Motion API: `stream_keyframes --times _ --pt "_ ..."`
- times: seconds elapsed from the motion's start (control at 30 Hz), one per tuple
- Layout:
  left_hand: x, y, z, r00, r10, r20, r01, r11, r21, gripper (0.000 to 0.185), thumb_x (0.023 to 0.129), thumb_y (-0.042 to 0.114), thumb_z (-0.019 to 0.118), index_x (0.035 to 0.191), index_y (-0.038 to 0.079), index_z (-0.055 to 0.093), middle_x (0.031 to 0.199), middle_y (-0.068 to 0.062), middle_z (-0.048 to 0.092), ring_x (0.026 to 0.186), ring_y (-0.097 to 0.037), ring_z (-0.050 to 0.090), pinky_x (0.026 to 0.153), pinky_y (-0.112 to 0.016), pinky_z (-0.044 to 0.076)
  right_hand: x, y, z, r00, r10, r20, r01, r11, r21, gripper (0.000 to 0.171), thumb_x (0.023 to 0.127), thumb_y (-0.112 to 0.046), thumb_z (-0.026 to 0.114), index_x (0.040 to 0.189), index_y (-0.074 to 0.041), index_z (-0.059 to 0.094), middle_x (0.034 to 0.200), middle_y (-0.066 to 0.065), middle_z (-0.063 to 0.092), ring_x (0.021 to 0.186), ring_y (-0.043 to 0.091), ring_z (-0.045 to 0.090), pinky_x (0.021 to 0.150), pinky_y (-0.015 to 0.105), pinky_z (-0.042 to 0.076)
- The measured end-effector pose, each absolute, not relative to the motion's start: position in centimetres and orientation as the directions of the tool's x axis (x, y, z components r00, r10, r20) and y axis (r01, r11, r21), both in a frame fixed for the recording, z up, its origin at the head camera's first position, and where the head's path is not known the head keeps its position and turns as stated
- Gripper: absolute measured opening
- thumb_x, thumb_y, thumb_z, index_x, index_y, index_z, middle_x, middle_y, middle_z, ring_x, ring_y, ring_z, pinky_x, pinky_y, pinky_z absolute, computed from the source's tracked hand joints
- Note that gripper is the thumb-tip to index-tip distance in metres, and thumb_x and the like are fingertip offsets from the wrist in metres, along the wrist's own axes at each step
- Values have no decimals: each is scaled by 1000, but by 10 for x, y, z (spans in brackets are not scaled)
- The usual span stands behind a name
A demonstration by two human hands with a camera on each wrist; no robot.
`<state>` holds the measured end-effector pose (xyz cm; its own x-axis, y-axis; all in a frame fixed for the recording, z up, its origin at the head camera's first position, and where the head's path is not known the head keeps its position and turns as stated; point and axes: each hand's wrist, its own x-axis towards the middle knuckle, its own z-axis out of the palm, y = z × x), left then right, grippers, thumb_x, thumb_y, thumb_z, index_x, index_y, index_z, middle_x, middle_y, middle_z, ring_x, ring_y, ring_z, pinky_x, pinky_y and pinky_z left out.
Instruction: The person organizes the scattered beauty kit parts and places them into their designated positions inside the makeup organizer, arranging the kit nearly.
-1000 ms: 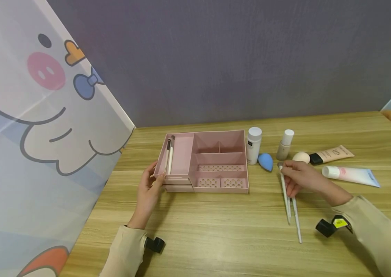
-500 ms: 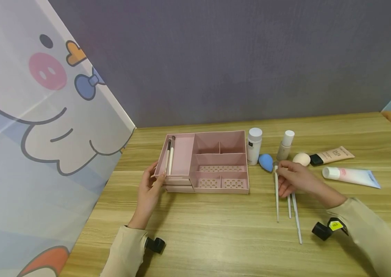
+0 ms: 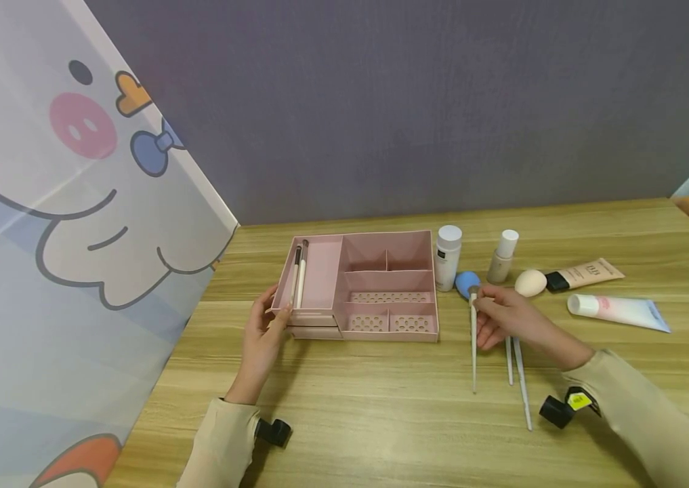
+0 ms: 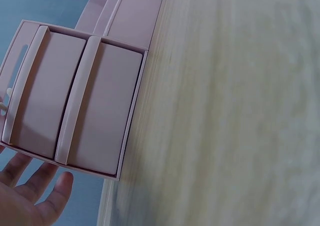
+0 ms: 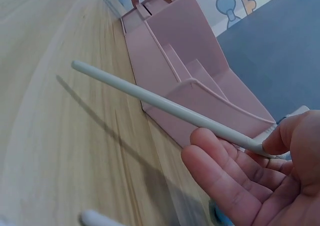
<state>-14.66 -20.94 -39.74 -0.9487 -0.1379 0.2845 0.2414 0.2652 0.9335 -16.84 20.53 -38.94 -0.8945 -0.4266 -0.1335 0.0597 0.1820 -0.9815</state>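
1. The right hand [image 3: 503, 317] has moved to the left since a moment ago. It now sits closer to the pink plastic organizer box [image 3: 361, 285].
2. This hand pinches a long thin white makeup brush [image 3: 473, 339] near its brush end, between thumb and fingers. The brush was lying with the others before. Now it is up off the wooden table [image 3: 381, 400], and its smooth round handle points back toward the person.
3. Two more thin white brushes [image 3: 517, 373] lie flat on the table, just beside the hand. They have not moved.
4. The left hand [image 3: 265, 332] has stayed put. Its relaxed fingers rest against the left front corner of the pink box, by the two small drawers [image 4: 75, 100].
5. The box has smooth walls, many square parts, and some floors with round holes. Two brushes [image 3: 299, 271] lie in its long left part.
6. Behind the right hand sit a soft blue egg-shaped sponge [image 3: 465, 279], a cream egg-shaped sponge [image 3: 530, 282], a white bottle [image 3: 448, 256] and a small beige bottle with a white cap [image 3: 502, 257].
7. Two squeeze tubes, one beige [image 3: 585, 272] and one white and pink [image 3: 615, 309], lie further right.
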Motion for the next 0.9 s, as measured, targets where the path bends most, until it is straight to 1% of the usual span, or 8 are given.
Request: stream_keyframes --times 0.27,0.5,0.7,0.9 --pt "-146 -209 -397 -947 -143 286 243 263 934 46 99 4 57 143 -1 47 125 -23 53 96 -8 57 77 -20 49 -168 193 -387 -894 -431 -123 73 130 -989 19 106 -10 37 94 5 41 71 10 59 55 21 67 54 39 59" --pt "-146 -209 -397 -947 -144 286 240 272 932 46 99 4 58 143 -1 48 125 -23 54 96 -8 57 77 -21 50 -169 184 -382 -890 -447 -91 36 131 -991 19 105 -10 39 91 4 40 70 11 61 56 21 67 54 39 59" --pt "-147 -209 -396 -946 -139 293 249 270 930 45 99 3 58 142 -1 48 126 -24 54 96 -8 57 77 -19 50 -170 176 -379 -885 -459 -83 31 121 -992 19 105 -10 40 93 4 41 71 12 60 57 22 67 55 41 59" --pt "-147 -209 -396 -947 -142 288 244 265 933 45 98 3 58 142 -1 48 126 -24 54 96 -7 57 77 -22 51 -170 168 -376 -882 -464 -78 23 122 -992 18 104 -9 41 95 5 41 70 13 60 56 21 67 54 42 59"
